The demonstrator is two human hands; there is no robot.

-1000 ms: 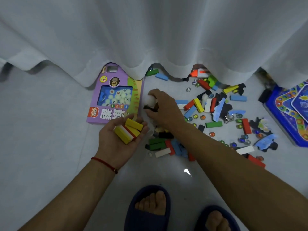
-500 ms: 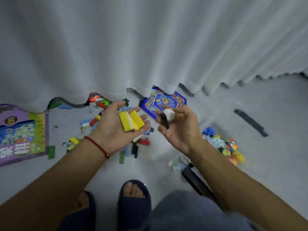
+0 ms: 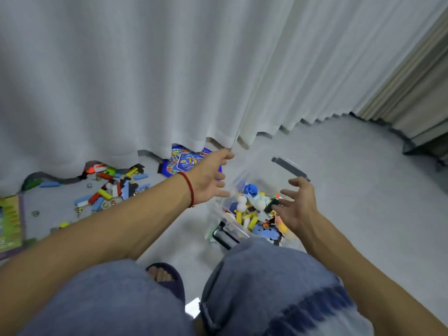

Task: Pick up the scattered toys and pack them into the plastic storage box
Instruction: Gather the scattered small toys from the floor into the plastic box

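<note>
Denim-clad knees (image 3: 254, 287) fill the near edge of the view, with a dark slipper (image 3: 167, 278) showing between them on the grey floor (image 3: 351, 214). Just beyond the right knee stands the clear plastic storage box (image 3: 232, 232), the landmark for what follows; its near wall carries a black latch, and its far rim carries a grey handle bar (image 3: 291, 169). Inside the box lies a heap of toys (image 3: 254, 214): yellow blocks, white balls, a blue ball and flat blue puzzle pieces. Over the right side of the box hangs the right hand (image 3: 299, 204), its fingers spread apart and holding nothing. Over the left rim of the box reaches the left hand (image 3: 209, 177), a red cord at its wrist, its fingers likewise splayed and empty. Left of the box, well apart from it, scattered blocks (image 3: 109, 190) in red, blue, yellow, green and black lie on the floor among small marbles. Farther left, at the picture's edge, sits a purple-and-green game box (image 3: 11, 224). Beyond the box's left rim a blue game board (image 3: 184, 162) lies partly under the hem of a white curtain (image 3: 194, 69), which closes the far side; a beige curtain (image 3: 417, 93) hangs beyond the box to the right.
</note>
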